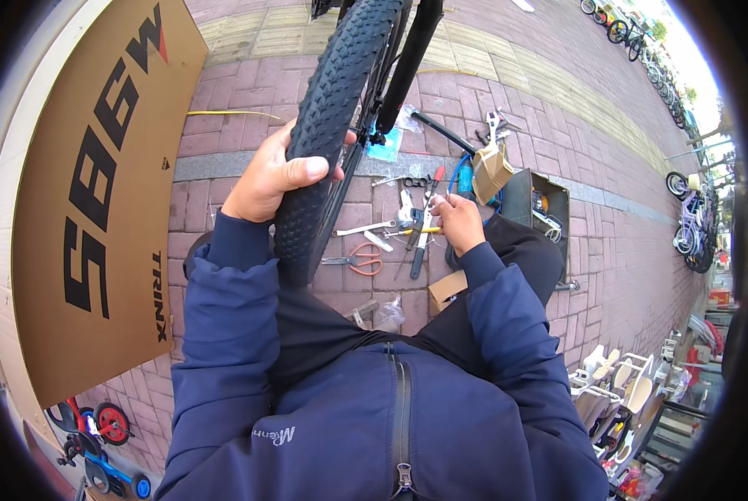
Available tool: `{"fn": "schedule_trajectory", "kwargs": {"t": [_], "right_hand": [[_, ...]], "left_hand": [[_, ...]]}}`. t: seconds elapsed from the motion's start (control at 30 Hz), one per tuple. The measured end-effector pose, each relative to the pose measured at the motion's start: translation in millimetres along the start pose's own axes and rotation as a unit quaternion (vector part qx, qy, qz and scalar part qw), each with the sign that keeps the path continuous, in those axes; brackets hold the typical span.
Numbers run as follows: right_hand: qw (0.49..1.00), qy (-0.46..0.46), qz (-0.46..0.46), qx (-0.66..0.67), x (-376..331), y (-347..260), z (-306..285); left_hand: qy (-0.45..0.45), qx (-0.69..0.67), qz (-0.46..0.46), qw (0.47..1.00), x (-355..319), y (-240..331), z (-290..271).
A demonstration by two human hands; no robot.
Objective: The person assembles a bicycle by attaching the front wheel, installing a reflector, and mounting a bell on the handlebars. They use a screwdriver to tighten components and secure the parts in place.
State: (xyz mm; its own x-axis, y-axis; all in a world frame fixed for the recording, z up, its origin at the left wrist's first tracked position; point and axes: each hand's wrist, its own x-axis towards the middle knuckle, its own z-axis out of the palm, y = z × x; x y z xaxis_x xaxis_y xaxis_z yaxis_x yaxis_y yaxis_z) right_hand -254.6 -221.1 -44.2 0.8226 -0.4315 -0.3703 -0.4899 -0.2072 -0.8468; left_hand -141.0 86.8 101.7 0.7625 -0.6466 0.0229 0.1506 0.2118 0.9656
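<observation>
My left hand [267,177] is closed round a knobby black bicycle tire [341,92], thumb on the tread and fingertips showing past its far side. The wheel stands upright beside the black fork leg [409,71]. My right hand [457,221] is closed in a pinch over the scattered tools; whatever is between its fingers cannot be made out. Close by it lie a red-and-black-handled tool [427,219] and a thin tool with a yellow part [424,231]. Left of these rest a wrench [366,228] and scissors with orange-red handles [366,260].
A large cardboard box [123,192] stands along my left. At right an open dark toolbox [549,209] sits by my knee, with a small brown carton [492,175] near it. Children's bikes [107,426] are at lower left, child seats [616,384] at lower right.
</observation>
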Motion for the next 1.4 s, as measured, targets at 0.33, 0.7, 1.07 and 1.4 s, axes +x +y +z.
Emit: {"fn": "schedule_trajectory", "kwargs": {"t": [0.33,0.7,1.07,1.4], "right_hand": [[0.990,-0.034,-0.085,0.107,-90,-75,-43],[0.972,-0.125,-0.174,0.096,-134,-119,-38],[0.971,-0.133,-0.128,0.151,-136,-98,-44],[0.989,-0.100,-0.098,0.038,-17,-37,-19]], "left_hand": [[-0.025,-0.033,0.052,0.998,10,-15,1],[-0.025,-0.007,0.065,0.998,17,-23,6],[-0.013,0.010,0.060,0.998,12,-23,-3],[0.040,0.043,0.092,0.994,-4,-10,-8]]}}
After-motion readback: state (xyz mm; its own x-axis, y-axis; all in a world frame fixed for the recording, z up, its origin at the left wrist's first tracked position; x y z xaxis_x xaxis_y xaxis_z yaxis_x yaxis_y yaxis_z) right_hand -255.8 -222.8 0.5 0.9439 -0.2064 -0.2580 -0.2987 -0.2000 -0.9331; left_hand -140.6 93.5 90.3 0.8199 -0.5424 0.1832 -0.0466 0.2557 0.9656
